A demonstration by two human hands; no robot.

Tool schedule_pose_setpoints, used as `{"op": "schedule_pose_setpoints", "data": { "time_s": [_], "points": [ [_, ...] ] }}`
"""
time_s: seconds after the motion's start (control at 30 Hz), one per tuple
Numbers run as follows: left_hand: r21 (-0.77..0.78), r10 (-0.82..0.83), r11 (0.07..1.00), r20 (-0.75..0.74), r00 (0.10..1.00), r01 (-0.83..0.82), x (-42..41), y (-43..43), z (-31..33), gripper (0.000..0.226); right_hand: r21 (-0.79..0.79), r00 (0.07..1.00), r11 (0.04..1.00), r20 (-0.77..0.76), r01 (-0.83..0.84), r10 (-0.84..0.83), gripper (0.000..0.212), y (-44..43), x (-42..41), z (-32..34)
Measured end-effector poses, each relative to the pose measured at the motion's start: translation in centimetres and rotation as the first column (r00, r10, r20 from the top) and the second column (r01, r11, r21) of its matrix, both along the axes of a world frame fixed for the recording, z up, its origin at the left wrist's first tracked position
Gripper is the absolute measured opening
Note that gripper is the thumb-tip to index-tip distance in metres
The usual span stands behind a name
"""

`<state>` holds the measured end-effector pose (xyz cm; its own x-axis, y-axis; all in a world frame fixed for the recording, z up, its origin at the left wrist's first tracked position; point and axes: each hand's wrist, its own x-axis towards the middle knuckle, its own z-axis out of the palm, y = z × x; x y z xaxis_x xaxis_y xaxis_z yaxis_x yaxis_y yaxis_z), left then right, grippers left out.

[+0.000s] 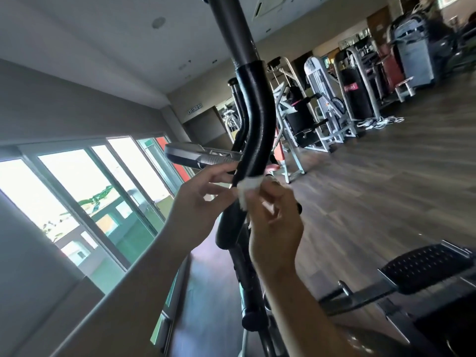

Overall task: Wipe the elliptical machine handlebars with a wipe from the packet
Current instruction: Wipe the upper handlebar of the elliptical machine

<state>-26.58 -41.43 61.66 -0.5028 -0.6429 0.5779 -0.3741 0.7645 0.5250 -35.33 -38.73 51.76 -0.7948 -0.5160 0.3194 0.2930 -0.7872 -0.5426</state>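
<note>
Head view: the small white wipe (246, 188), crumpled, sits pressed on the black padded handlebar (257, 130) at its lower bend. The right hand (277, 222) pinches it with curled fingers, while the left hand (203, 202) reaches in with straighter fingers, tips touching bar and wipe edge.

I'm reading one small sign (195, 109) high on the far wall over the doorway: pale letters looking like "KELUAR", with the tail end blurring out. The black punching bag (356, 99) among the machines is carrying a pink band with white lettering, but it's smearing too much for me to read.
</note>
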Motion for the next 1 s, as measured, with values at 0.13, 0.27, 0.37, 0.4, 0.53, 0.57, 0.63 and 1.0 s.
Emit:
{"op": "schedule_pose_setpoints", "data": {
  "time_s": [0.13, 0.27, 0.37, 0.4, 0.53, 0.57, 0.63, 1.0],
  "points": [
    [-0.006, -0.014, 1.0, 0.02, 1.0, 0.014, 0.7, -0.4, -0.3, 0.041, 0.097, 0.998, 0.994, -0.024, -0.054, 0.056, 0.015, 0.3, 2.6, -2.4],
    [-0.001, -0.01, 1.0, 0.011, 1.0, 0.01, 2.0, -1.0, -1.4, 0.039, 0.056, 1.0, 0.998, -0.007, -0.025, 0.025, 0.015, -0.1, 2.5, -2.3],
    [0.016, -0.02, 1.0, 0.019, 1.0, 0.02, 3.2, -1.1, -2.1, 0.037, 0.19, 0.994, 0.982, -0.106, -0.012, 0.033, 0.018, 0.9, 4.7, -3.7],
    [0.008, -0.018, 1.0, 0.028, 0.999, 0.018, 3.5, -1.2, -2.3, 0.037, 0.19, 0.995, 0.982, -0.103, 0.004, 0.016, 0.016, 0.8, 4.4, -3.6],
    [-0.053, -0.003, 0.999, 0.034, 0.999, 0.005, 4.0, -1.4, -2.7, 0.039, 0.039, 0.999, 0.998, -0.025, 0.048, -0.047, 0.013, 0.0, 2.7, -1.7],
    [-0.059, 0.006, 0.998, 0.032, 0.999, -0.005, 4.0, -1.3, -2.7, 0.041, 0.043, 0.998, 0.998, -0.048, 0.051, -0.049, 0.014, 0.3, 3.1, -1.7],
    [-0.084, 0.03, 0.996, 0.03, 0.999, -0.027, 4.1, -1.2, -2.8, 0.042, 0.091, 0.994, 0.995, -0.103, 0.051, -0.041, 0.014, 1.1, 3.9, -2.1],
    [-0.065, -0.064, 0.996, -0.17, 0.983, 0.053, 1.8, 2.8, -3.9, 0.03, 0.188, 0.817, 0.905, -0.526, 0.382, -0.236, 0.012, 5.9, -3.3, -0.3]
  ]
}}
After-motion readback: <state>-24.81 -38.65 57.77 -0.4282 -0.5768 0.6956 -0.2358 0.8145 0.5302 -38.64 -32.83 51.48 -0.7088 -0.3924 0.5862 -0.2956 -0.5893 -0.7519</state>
